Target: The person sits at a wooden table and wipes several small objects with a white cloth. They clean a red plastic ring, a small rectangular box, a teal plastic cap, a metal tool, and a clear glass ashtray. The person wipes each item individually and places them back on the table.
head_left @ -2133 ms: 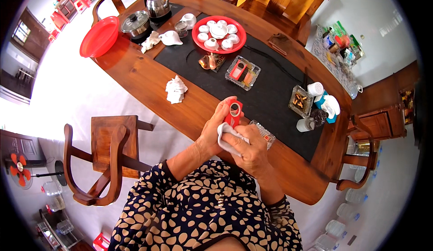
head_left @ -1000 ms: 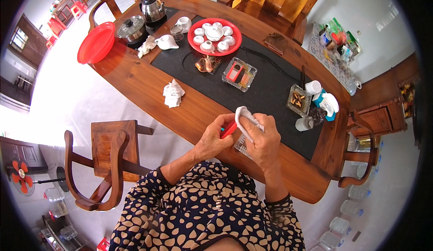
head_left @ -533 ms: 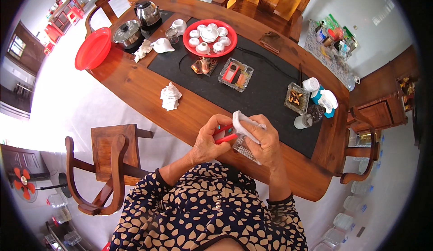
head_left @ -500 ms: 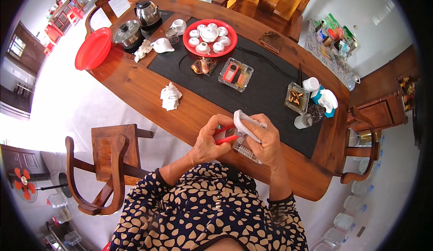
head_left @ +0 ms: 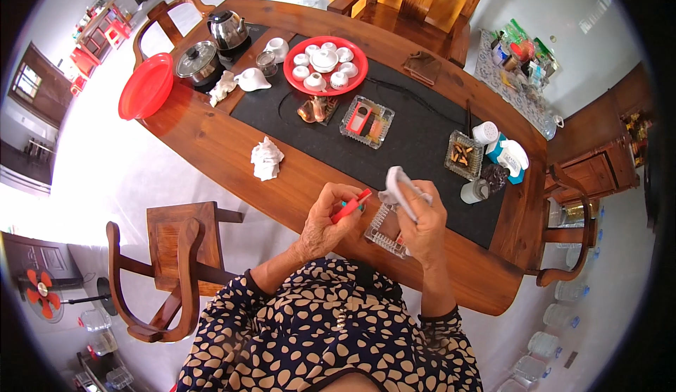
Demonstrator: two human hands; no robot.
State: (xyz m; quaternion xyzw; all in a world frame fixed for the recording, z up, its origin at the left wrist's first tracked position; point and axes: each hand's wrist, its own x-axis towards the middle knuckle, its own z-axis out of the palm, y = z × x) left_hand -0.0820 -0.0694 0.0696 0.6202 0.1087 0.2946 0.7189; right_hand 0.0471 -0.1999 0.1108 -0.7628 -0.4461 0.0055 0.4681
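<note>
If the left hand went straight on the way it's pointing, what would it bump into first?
Probably the soft white cloth in the right hand: the left hand, holding a slim red piece, points toward it. Depth is unclear, so it might pass underneath.

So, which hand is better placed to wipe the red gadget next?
Probably the right: the right hand grips the cloth, just to the right of the red gadget. The left hand holds the gadget, so it seems better suited to steadying.
</note>
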